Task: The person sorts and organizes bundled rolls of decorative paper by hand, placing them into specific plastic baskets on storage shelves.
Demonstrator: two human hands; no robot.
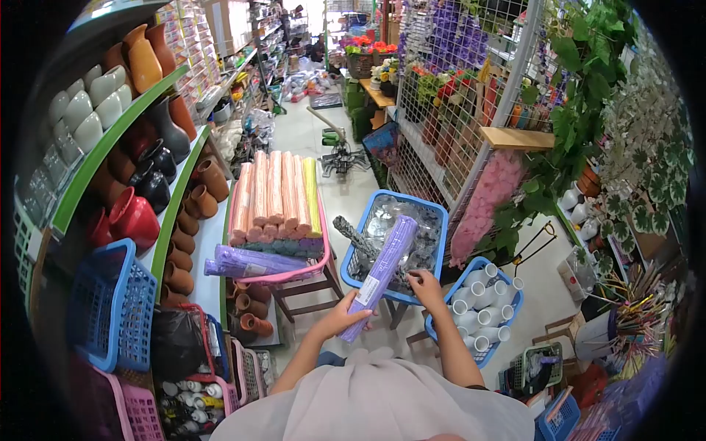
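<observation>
My left hand [347, 316] is wrapped round the lower end of a purple wrapped roll [384, 272] with a white label on it. The roll slants up and away over a blue basket [443, 239] that holds clear plastic-wrapped items. A dark, speckled wrapped bundle [354, 235] leans over the basket's left side. By the basket's near right corner is my right hand [426, 288], thumb and fingers closed together; whether anything small is between them I cannot make out. On the left, a pink basket [323, 257] bears stacked peach and yellow rolls [276, 187] and more purple rolls [257, 261].
A blue basket of white cylindrical vases [478, 298] stands at the right. Shelves of red, black, white and terracotta pots [180, 272] line the left. A wire grid panel [441, 103] with artificial flowers rises at the right. Farther back, a metal stand [342, 151] sits in the aisle.
</observation>
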